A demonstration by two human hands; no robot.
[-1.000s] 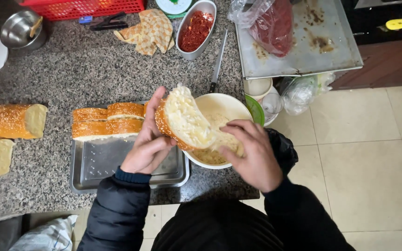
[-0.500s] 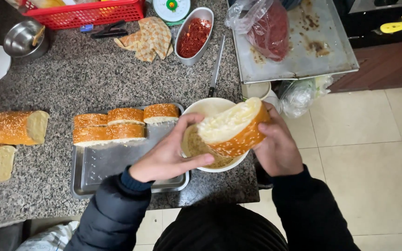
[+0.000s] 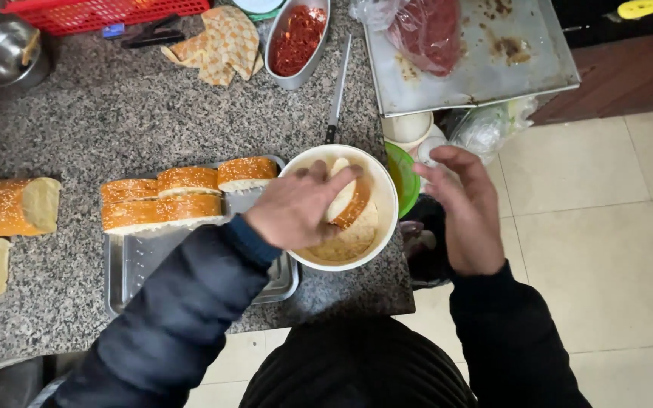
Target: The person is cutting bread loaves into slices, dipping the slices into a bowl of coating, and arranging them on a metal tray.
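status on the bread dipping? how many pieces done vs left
Done, apparently: several cut sesame bread pieces lie in rows at the far end of the metal tray. In hand: the left hand presses a piece into the white bowl of pale mixture; the right hand hovers open beside it. Left: two larger loaf chunks on the counter, off the tray.

The left hand point(image 3: 296, 208) hides part of the bread piece point(image 3: 345, 200).

A single head-worn camera looks almost straight down from above the person's chest, close over the near right corner of the granite counter point(image 3: 153, 98), facing its far edge; tiled floor point(image 3: 606, 227) fills the right.
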